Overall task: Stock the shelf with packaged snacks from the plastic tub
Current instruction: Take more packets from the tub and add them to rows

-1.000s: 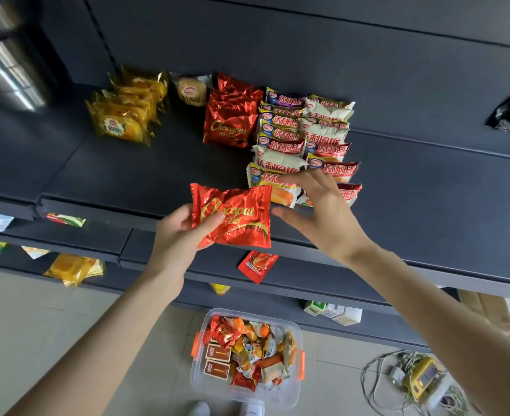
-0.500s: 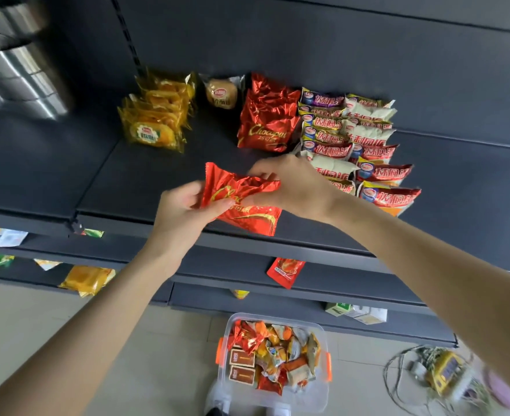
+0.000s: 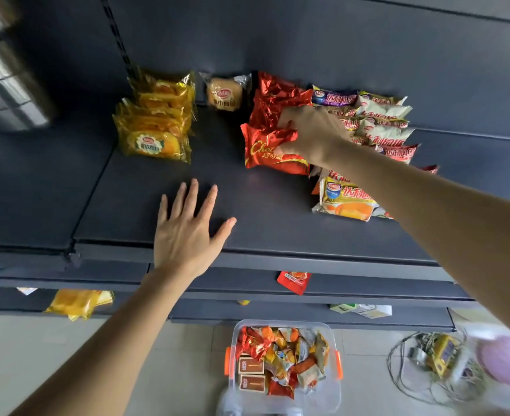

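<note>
Shelving (image 3: 277, 229) in dark metal is filling most of the view, its top board carrying the stocked snacks, with narrower boards stepping down below it toward a pale floor (image 3: 37, 355). On that floor, under the shelf edge, a clear plastic tub (image 3: 277, 403) with orange latches is sitting open and holding a loose heap of wrapped snacks. Along the right of the top board, two rows of white and coloured packs (image 3: 382, 115) are running from the back wall toward the front, ending in a yellow pack (image 3: 345, 202). At the left, a stack of yellow cake packs (image 3: 154, 124) is lying well apart from them. The right hand (image 3: 313, 136) is reaching across the rows with its fingers curled, gripping a red packet (image 3: 265, 151) by its upper right part; the packet is lying on the board at the front of a line of red packets (image 3: 274, 97), just beside the rows. The left hand (image 3: 184, 232) is holding nothing, its fingers spreading straight over bare board near the front edge, though whether the palm is touching the board is hard to tell. A single wrapped bun (image 3: 224, 93) is sitting at the back between the yellow stack and the red line. A small red sachet (image 3: 295, 280) is poking out from a lower board.
</note>
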